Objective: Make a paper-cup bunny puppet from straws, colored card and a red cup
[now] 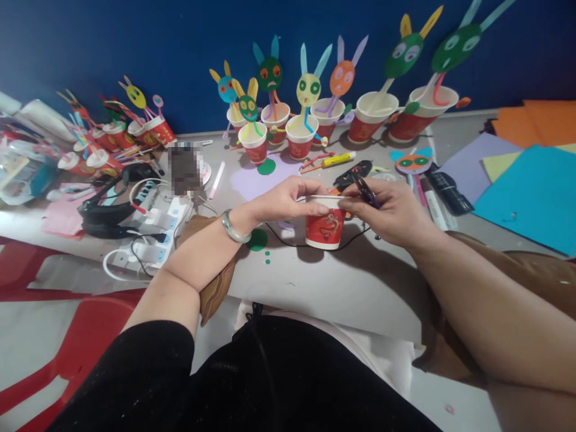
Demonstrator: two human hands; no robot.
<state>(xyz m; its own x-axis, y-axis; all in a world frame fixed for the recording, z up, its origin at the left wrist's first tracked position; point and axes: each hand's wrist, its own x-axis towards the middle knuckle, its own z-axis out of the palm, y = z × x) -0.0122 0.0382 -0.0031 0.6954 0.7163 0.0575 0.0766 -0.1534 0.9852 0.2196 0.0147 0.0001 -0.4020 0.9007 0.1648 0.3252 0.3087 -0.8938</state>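
Observation:
A red paper cup (pixel 324 228) with a white rim and a gold pattern stands upright near the middle of the table. My left hand (pixel 288 201) holds its rim from the left, thumb in front. On the other side, my right hand (pixel 389 210) pinches the rim with thumb and finger, and also holds dark-handled scissors (pixel 365 191); their blades cannot be made out. A purple sheet (pixel 252 178) with a green paper disc (pixel 266 167) on it lies behind my left hand. Another green disc (pixel 257 240) is below my left wrist.
Cups with paper rabbit faces (pixel 299 144) line the back of the table (pixel 279 291). Left are a power strip (pixel 170 231), cables and black goggles (pixel 101 219). Right are a rabbit face (pixel 411 161), markers (pixel 434 210) and coloured paper (pixel 533 195). A yellow marker (pixel 338 159) lies behind the cup.

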